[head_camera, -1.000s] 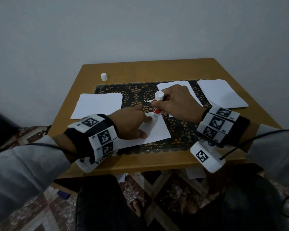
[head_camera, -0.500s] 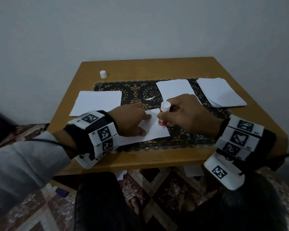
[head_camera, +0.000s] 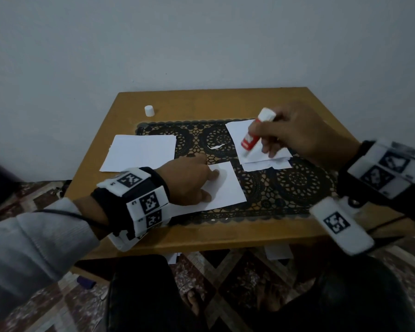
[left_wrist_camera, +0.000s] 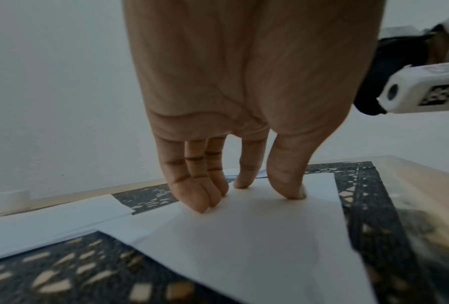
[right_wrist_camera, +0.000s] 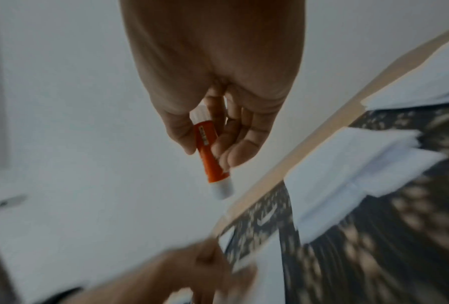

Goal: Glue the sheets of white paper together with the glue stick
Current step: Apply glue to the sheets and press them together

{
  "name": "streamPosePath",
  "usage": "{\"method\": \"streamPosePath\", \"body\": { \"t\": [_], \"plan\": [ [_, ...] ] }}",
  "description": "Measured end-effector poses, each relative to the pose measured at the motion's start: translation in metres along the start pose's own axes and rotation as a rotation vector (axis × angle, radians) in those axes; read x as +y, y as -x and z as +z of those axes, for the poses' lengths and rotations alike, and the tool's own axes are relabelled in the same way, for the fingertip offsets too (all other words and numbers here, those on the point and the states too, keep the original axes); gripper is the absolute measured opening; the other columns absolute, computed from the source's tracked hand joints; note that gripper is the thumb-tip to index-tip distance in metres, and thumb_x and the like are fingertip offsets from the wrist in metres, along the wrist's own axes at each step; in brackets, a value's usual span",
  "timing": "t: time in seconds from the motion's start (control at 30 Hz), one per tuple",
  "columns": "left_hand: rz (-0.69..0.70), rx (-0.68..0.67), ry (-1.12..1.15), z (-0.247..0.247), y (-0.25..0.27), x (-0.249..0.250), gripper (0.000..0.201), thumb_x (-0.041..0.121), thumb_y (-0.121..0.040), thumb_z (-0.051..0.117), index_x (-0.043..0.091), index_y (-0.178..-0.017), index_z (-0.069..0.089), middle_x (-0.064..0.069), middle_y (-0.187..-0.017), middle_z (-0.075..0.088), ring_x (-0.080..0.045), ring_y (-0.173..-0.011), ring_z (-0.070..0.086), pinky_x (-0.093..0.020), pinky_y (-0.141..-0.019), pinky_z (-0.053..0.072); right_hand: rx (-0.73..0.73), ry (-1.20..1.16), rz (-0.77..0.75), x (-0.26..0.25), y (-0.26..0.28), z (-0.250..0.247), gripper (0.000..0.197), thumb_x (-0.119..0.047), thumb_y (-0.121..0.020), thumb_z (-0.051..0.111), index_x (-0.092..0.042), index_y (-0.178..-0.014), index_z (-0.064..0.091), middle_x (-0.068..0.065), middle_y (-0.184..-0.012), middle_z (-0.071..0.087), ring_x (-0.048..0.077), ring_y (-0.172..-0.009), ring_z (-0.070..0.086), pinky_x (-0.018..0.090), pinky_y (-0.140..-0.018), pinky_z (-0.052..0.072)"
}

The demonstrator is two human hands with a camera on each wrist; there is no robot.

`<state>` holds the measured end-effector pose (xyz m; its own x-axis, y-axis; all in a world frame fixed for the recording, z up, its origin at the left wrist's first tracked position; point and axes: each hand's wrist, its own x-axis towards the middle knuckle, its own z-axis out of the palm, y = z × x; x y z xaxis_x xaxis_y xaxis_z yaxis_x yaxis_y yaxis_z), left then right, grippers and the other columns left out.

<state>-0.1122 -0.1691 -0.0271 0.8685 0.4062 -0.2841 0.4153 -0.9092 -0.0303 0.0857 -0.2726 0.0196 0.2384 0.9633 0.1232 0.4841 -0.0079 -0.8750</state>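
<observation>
The near sheet (head_camera: 222,185) is pinned flat to the lace mat (head_camera: 285,183) by the straight fingertips of the left hand (head_camera: 189,180), seemingly against sliding, while the uncapped glue stick (head_camera: 255,133) is gripped, tilted, in the right hand (head_camera: 295,133) above the right-hand sheets (head_camera: 266,161).

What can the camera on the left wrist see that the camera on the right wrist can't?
Only the left wrist view shows the left hand's fingertips pressing flat on the white paper sheet. Only the right wrist view shows the right hand gripping the red and white glue stick in the air. Both show the black lace table mat and white paper.
</observation>
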Motion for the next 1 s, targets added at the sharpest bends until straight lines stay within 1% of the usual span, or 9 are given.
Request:
{"method": "streamPosePath", "body": {
  "t": [0.1,0.2,0.3,0.4,0.47,0.57,0.73,0.9,1.0],
  "plan": [
    [0.001,-0.018,-0.014,0.000,0.000,-0.001,0.067,0.046,-0.092,0.054,0.025,-0.149,0.027,-0.009,-0.128,0.038,-0.028,-0.109,0.050,-0.034,-0.090,0.044,0.058,-0.069,0.067,0.000,-0.030,-0.008,0.018,-0.003,-0.083,0.070,0.005,-0.093,0.058,0.024,-0.084,0.070,0.036,-0.076,0.071,0.045,-0.072,0.061],
    [0.012,-0.027,-0.032,0.000,0.001,0.000,0.067,0.047,-0.092,0.053,0.025,-0.150,0.026,-0.011,-0.129,0.038,-0.029,-0.110,0.051,-0.035,-0.091,0.046,-0.005,0.023,0.151,0.010,-0.062,-0.002,0.021,-0.003,-0.084,0.067,-0.001,-0.103,0.059,0.020,-0.099,0.071,0.030,-0.089,0.070,0.042,-0.083,0.057],
    [0.019,-0.029,-0.045,0.000,0.000,-0.002,0.067,0.048,-0.092,0.052,0.026,-0.149,0.025,-0.012,-0.129,0.038,-0.031,-0.108,0.052,-0.037,-0.092,0.047,0.009,0.219,0.149,0.027,-0.101,0.008,0.015,-0.007,-0.085,0.064,-0.005,-0.100,0.063,0.017,-0.105,0.069,0.026,-0.093,0.065,0.039,-0.081,0.054],
    [0.023,-0.032,-0.045,0.002,-0.001,-0.004,0.068,0.048,-0.092,0.051,0.026,-0.150,0.023,-0.013,-0.126,0.038,-0.032,-0.107,0.051,-0.037,-0.090,0.047,0.086,0.371,0.121,0.043,-0.139,0.013,0.011,-0.012,-0.085,0.064,-0.006,-0.093,0.060,0.014,-0.095,0.065,0.027,-0.087,0.063,0.038,-0.075,0.050],
    [0.030,-0.035,-0.034,0.003,-0.001,-0.005,0.068,0.048,-0.092,0.050,0.026,-0.150,0.022,-0.012,-0.124,0.038,-0.031,-0.105,0.050,-0.039,-0.089,0.048,0.169,0.420,0.127,0.053,-0.157,0.013,0.025,-0.018,-0.084,0.068,-0.008,-0.104,0.055,0.006,-0.097,0.060,0.022,-0.086,0.058,0.033,-0.074,0.043],
    [0.045,-0.029,-0.030,0.004,-0.002,-0.007,0.068,0.048,-0.093,0.050,0.025,-0.150,0.021,-0.012,-0.123,0.038,-0.028,-0.106,0.048,-0.038,-0.087,0.048,0.211,0.529,0.124,0.066,-0.176,0.012,0.039,-0.022,-0.082,0.072,-0.013,-0.116,0.056,0.004,-0.114,0.061,0.022,-0.102,0.057,0.030,-0.083,0.041],
    [0.053,-0.028,-0.049,0.006,-0.002,-0.008,0.068,0.048,-0.093,0.049,0.023,-0.150,0.021,-0.011,-0.123,0.038,-0.028,-0.105,0.048,-0.038,-0.087,0.048,0.190,0.612,0.176,0.073,-0.188,0.014,0.040,-0.023,-0.079,0.076,-0.016,-0.116,0.060,0.005,-0.116,0.064,0.025,-0.105,0.059,0.031,-0.084,0.043],
    [0.041,-0.057,-0.034,0.006,-0.003,-0.008,0.069,0.047,-0.093,0.050,0.023,-0.150,0.021,-0.011,-0.123,0.036,-0.030,-0.098,0.053,-0.041,-0.086,0.050,0.169,0.677,0.235,0.069,-0.186,0.009,0.035,-0.029,-0.075,0.076,-0.012,-0.102,0.063,0.004,-0.102,0.067,0.022,-0.088,0.061,0.031,-0.074,0.045],
    [0.030,-0.069,-0.030,0.006,-0.002,-0.007,0.068,0.046,-0.093,0.050,0.024,-0.150,0.020,-0.012,-0.124,0.035,-0.031,-0.099,0.053,-0.042,-0.088,0.049,0.154,0.705,0.248,0.065,-0.180,0.003,0.041,-0.033,-0.074,0.078,-0.008,-0.104,0.067,0.009,-0.104,0.069,0.025,-0.093,0.065,0.035,-0.083,0.052]
  ]
}}
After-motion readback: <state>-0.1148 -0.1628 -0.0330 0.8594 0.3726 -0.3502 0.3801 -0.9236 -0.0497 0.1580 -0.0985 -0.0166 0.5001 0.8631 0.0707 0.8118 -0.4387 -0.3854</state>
